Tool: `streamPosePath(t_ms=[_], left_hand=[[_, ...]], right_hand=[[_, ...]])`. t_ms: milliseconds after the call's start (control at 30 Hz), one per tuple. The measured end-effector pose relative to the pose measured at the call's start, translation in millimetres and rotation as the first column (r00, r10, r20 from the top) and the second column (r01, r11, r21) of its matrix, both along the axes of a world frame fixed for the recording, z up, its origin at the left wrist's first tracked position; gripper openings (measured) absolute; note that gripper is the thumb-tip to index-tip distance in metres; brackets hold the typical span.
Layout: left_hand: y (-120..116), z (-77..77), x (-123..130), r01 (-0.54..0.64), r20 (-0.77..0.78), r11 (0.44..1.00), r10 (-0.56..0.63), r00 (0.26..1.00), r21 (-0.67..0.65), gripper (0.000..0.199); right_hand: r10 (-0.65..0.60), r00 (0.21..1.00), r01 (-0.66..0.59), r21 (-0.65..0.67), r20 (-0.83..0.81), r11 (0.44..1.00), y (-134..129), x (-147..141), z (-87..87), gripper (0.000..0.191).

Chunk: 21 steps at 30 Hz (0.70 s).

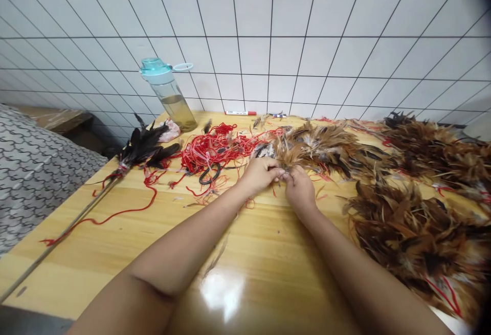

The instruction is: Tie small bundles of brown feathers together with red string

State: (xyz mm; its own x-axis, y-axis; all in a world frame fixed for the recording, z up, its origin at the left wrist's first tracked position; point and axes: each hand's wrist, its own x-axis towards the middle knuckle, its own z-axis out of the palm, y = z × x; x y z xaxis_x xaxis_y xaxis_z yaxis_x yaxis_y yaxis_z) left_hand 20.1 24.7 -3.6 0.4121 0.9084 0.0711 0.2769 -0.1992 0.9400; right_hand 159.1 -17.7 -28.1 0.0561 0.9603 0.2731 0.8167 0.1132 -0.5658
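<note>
My left hand (260, 174) and my right hand (301, 192) meet over the middle of the table, fingertips pinched close together. Between them is a small bunch of brown feathers (288, 156), its lower ends hidden by the fingers. Just behind lies a loose heap of brown and dark feathers (333, 143). Left of my left hand spreads a tangle of red string (215, 151), with a black loop handle (210, 174) partly under it. On the left, black feathers (140, 146) are bound with red string to the end of a long thin stick (82, 215).
A bottle with a turquoise lid (178, 112) stands by the tiled wall (253, 59). A red-and-white marker (241, 113) lies along the back edge. More brown feather bundles (414, 232) cover the right side of the wooden table (264, 258). Patterned cloth (42, 171) borders the left.
</note>
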Motion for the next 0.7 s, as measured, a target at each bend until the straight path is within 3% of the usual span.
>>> streamPosePath(t_ms=[167, 267, 467, 600, 700], left_hand=[[-9.9, 3.4, 5.6, -0.009, -0.198, 0.952, 0.073, 0.977, 0.305, 0.020], [-13.3, 3.4, 8.6, -0.004, -0.263, 0.920, 0.116, 0.958, 0.393, 0.019], [-12.3, -1.6, 9.1, -0.024, -0.248, 0.906, 0.141, 0.959, 0.422, 0.022], [-11.3, -3.2, 7.3, -0.061, -0.186, 0.900, 0.155, 0.970, 0.431, 0.021], [-6.2, -6.6, 4.5, -0.099, -0.112, 0.934, 0.146, 0.983, 0.344, 0.019]], right_hand=[[-0.061, 0.984, 0.074, -0.076, 0.165, 0.994, -7.8, -3.0, 11.8, 0.025], [-0.082, 0.972, 0.097, -0.056, 0.222, 0.994, -8.5, -3.6, 10.4, 0.025], [-0.054, 0.977, 0.041, 0.066, 0.205, 0.997, -5.9, -3.0, 1.9, 0.024], [-0.048, 0.990, 0.042, 0.048, 0.133, 0.998, -6.7, -4.9, 3.3, 0.024], [-0.032, 0.995, 0.031, 0.006, 0.095, 0.999, -8.1, -7.0, 5.1, 0.025]])
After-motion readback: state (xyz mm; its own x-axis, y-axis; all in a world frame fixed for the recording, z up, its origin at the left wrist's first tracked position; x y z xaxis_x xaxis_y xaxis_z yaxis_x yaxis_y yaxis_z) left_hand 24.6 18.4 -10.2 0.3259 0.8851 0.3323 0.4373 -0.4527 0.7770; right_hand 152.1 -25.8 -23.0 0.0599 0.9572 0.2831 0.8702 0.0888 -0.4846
